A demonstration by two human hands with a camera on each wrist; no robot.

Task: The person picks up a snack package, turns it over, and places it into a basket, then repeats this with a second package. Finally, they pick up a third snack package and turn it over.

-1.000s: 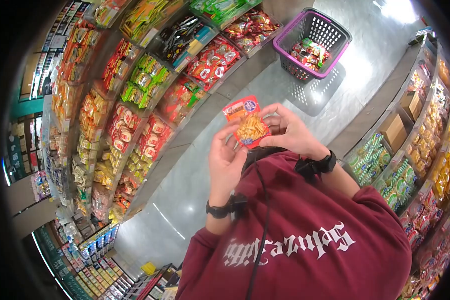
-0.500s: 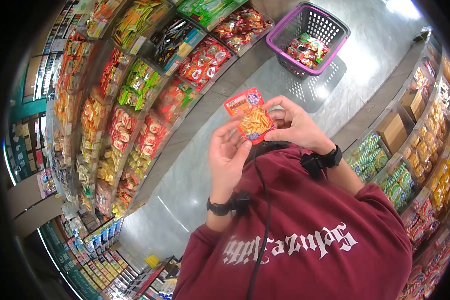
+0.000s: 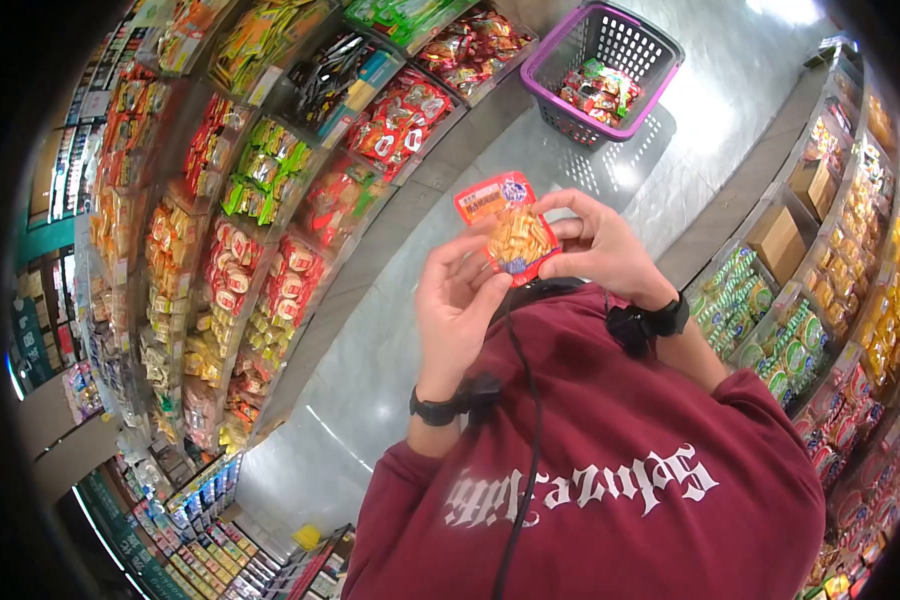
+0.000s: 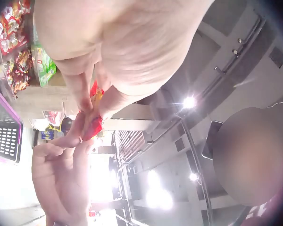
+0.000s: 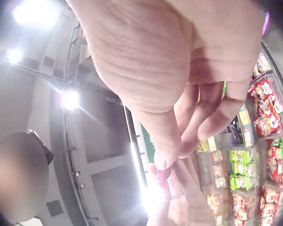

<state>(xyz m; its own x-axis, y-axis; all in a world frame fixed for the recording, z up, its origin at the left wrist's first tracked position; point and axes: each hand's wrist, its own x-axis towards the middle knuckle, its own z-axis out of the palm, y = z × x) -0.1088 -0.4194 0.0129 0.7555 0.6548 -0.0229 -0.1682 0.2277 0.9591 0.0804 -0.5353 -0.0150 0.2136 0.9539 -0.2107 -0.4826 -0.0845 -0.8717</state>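
Pinching the packet (image 3: 523,238) at its left edge, the left hand (image 3: 457,302) has thumb and fingers closed on it; the right hand (image 3: 610,252) grips the right edge just as closely. I see the packet raised between them near the sweatshirt (image 3: 610,400) — front facing up. Past them, the left shelf (image 3: 450,160) and right shelf (image 3: 735,215) flank the floor (image 3: 370,345), cartons (image 3: 775,243) along the right one's aisle edge. Farther off stands the basket (image 3: 667,85) — packs (image 3: 598,92) toward its near edge.
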